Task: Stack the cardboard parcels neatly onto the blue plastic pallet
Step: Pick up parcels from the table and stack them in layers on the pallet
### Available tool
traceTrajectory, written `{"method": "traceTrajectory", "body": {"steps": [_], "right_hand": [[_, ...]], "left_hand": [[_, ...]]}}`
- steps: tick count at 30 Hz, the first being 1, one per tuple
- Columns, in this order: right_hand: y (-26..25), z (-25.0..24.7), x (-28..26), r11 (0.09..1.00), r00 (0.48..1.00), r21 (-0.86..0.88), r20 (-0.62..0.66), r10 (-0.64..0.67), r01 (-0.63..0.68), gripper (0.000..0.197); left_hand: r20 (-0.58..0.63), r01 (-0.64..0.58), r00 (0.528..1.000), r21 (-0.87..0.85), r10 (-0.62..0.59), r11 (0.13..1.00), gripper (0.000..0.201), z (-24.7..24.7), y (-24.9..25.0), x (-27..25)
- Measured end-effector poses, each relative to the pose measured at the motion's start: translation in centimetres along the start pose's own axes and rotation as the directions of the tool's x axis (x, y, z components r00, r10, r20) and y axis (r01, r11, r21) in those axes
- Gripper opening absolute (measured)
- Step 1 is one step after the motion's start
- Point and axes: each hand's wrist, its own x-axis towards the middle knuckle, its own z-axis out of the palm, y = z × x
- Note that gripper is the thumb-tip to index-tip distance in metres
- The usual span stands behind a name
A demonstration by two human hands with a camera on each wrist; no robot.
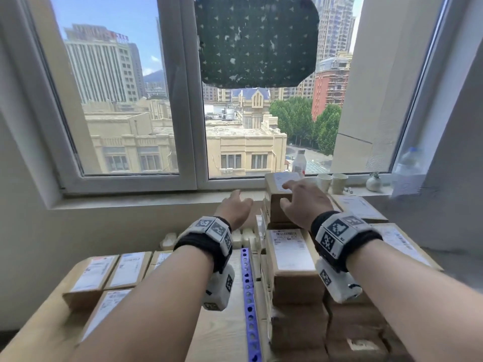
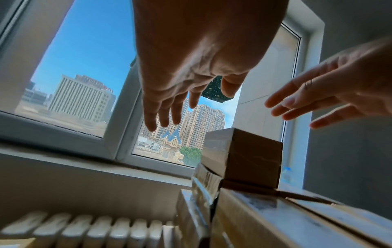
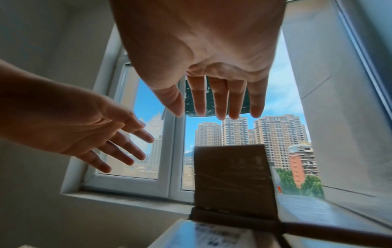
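We see the top parcel (image 1: pixel 281 197) standing alone on the highest tier of the stacked cardboard parcels, close to the window sill (image 1: pixel 146 201) and just right of centre. Its white label faces up. Below it sits a longer labelled parcel (image 1: pixel 291 253), and more parcels spread to the right and lower down.

Our right hand (image 1: pixel 304 202) hovers over the top parcel with its fingers (image 3: pixel 220 100) straight and spread apart; from the wrist views they hang above the box without touching it. Our left hand (image 1: pixel 235 209) reaches toward the parcel's left side, its fingers (image 2: pixel 163 115) also straight and slightly apart, holding nothing.

A strip of the blue plastic pallet (image 1: pixel 248 296) shows between the tall stack and a low group of parcels (image 1: pixel 109 273) lying on the pale surface at left. On the sill beyond stand two paper cups (image 1: pixel 332 182), a plastic bottle (image 1: pixel 299 162) and a small white vase (image 1: pixel 373 182). A white radiator (image 2: pixel 95 231) sits under the sill.
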Motion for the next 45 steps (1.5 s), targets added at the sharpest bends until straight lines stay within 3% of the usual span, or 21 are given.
{"method": "traceTrajectory", "body": {"steps": [10, 25, 33, 41, 45], "right_hand": [[-7.5, 4.8, -4.6, 0.984, 0.978, 0.036, 0.106, -0.178, 0.175, 0.049], [-20.7, 16.0, -5.3, 0.966, 0.934, 0.066, 0.245, -0.259, 0.25, 0.044], [-26.7, 23.6, -5.4, 0.983, 0.919, 0.087, 0.35, -0.183, 0.162, 0.047], [-29.3, 30.4, -7.2, 0.998, 0.898, 0.047, 0.44, 0.017, -0.042, 0.044], [-29.7, 32.7, -8.3, 0.995, 0.863, 0.018, 0.5, 0.075, -0.097, 0.041]], "left_hand": [[-0.095, 0.066, 0.995, 0.378, -0.032, 0.923, 0.062, -4.6, -7.8, -6.8], [-0.158, 0.238, 0.97, 0.422, -0.187, 0.875, 0.058, -14.2, -21.9, -9.7], [-0.096, 0.282, 0.959, 0.411, -0.267, 0.867, 0.057, -18.5, -31.2, -8.3], [0.018, 0.258, 0.958, 0.375, -0.285, 0.891, 0.059, -17.3, -38.6, -7.6], [0.049, 0.265, 0.954, 0.334, -0.297, 0.904, 0.058, -16.8, -40.6, -7.2]]}}
